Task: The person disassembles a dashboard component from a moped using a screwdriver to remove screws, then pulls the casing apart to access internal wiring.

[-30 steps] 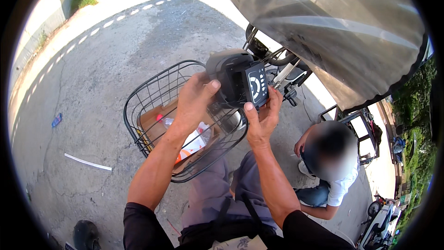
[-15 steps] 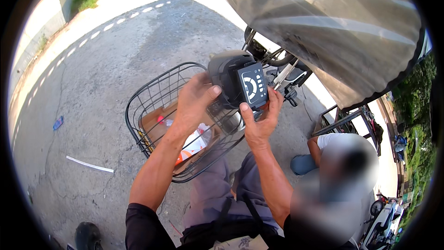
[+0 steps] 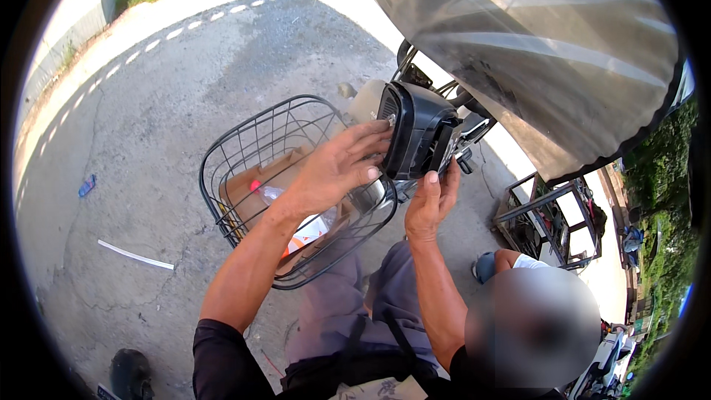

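Observation:
In front of me, above the right side of the basket, is a black plastic dashboard unit [image 3: 421, 130], turned so its display edge faces right. My right hand [image 3: 432, 204] pinches its lower right edge between thumb and fingers. My left hand [image 3: 344, 163] lies against its left face, the fingers stretched out and the thumb apart from them. A black wire basket [image 3: 244, 122] is under my left forearm. It holds an open cardboard box [image 3: 241, 204], a clear bottle with a pink cap [image 3: 257, 186] and an orange-and-white packet [image 3: 305, 237].
A large grey cover [image 3: 548, 44] spreads over the upper right. A person [image 3: 529, 326] is close on my right. Behind them are a metal frame rack [image 3: 544, 215] and parked bikes. A white strip [image 3: 135, 255] and a blue wrapper [image 3: 87, 185] lie on the concrete.
The dashboard unit has turned, so its display no longer faces me, and it has shifted right. My left hand has moved right with its fingers straightened. The person on the right has moved lower.

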{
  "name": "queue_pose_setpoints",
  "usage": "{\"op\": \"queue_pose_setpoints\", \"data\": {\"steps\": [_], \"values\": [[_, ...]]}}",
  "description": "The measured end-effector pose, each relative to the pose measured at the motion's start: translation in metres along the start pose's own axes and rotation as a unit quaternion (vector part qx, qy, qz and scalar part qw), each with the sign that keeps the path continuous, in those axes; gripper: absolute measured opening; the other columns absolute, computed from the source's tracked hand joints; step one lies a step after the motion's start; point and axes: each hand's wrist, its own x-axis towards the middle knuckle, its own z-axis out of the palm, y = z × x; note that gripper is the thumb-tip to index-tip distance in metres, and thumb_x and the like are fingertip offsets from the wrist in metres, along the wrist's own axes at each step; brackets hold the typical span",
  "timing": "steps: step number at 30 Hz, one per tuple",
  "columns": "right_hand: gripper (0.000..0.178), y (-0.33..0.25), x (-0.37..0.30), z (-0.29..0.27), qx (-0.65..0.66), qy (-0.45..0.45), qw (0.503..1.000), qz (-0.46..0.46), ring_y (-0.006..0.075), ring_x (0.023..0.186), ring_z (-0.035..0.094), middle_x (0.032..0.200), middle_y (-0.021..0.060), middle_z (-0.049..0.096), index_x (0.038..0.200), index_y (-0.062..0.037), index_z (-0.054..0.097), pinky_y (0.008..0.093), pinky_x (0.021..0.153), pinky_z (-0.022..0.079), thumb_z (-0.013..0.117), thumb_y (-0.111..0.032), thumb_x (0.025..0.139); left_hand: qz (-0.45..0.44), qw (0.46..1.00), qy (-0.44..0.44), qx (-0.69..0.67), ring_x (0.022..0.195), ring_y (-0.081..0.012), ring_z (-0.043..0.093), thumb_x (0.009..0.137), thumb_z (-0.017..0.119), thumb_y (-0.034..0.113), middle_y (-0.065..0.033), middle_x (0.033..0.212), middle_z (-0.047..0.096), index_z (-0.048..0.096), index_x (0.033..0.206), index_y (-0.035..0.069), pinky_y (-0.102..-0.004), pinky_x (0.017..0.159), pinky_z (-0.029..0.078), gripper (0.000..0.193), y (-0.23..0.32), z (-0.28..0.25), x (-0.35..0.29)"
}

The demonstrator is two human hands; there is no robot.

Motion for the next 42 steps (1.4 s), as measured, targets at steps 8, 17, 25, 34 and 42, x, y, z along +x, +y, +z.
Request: {"op": "queue_pose_setpoints", "data": {"steps": [8,17,25,34,42], "values": [[0.074,-0.006,-0.010,0.008,-0.055,-0.017,0.998,-0.012,0.0167,0.122,0.056,0.132,0.0080,0.061,0.154,0.0052,0.042,0.0338,0.104,0.046,0.077,-0.018,0.094,-0.017,0.991,0.080,0.110,0.125,-0.0229,0.061,0.093,0.079,0.003,-0.0146,0.136,0.062,0.043,0.154,-0.004,-0.0406,0.107,0.054,0.071,-0.002,-0.001,-0.003],[0.079,0.011,-0.013,-0.004,-0.150,-0.039,0.981,-0.116,0.0279,0.133,0.049,0.143,0.0160,0.045,0.151,0.0034,0.044,0.0403,0.114,0.041,0.087,-0.015,0.087,0.042,0.965,0.168,0.194,0.121,-0.0233,0.062,0.090,0.078,-0.006,-0.0171,0.139,0.057,0.040,0.149,-0.001,-0.0393,0.104,0.055,0.070,-0.009,0.011,0.000],[0.080,-0.003,-0.005,0.028,-0.268,-0.096,0.927,-0.243,0.0368,0.130,0.055,0.137,0.0204,0.046,0.141,0.0024,0.054,0.0450,0.104,0.053,0.095,-0.016,0.075,0.132,0.918,0.214,0.307,0.121,-0.0249,0.062,0.098,0.062,-0.007,-0.0131,0.140,0.050,0.056,0.129,0.002,-0.0378,0.100,0.058,0.032,-0.022,-0.010,0.003],[0.076,0.011,-0.009,0.052,-0.325,-0.100,0.891,-0.300,0.0400,0.120,0.059,0.138,0.0229,0.054,0.136,-0.0021,0.062,0.0472,0.101,0.051,0.096,-0.013,0.068,0.092,0.923,0.295,0.229,0.107,-0.0125,0.063,0.103,0.060,0.001,-0.0075,0.113,0.067,0.062,0.125,-0.001,-0.0305,0.094,0.053,0.022,-0.013,-0.013,0.002],[0.063,-0.004,-0.008,0.056,-0.324,-0.200,0.876,-0.296,0.0403,0.118,0.060,0.138,0.0185,0.057,0.128,-0.0040,0.070,0.0515,0.100,0.050,0.091,-0.012,0.069,0.086,0.909,0.287,0.290,0.109,-0.0232,0.066,0.082,0.087,0.036,-0.0120,0.113,0.065,0.050,0.148,-0.008,-0.0355,0.095,0.056,0.088,-0.001,-0.007,-0.004]]}}
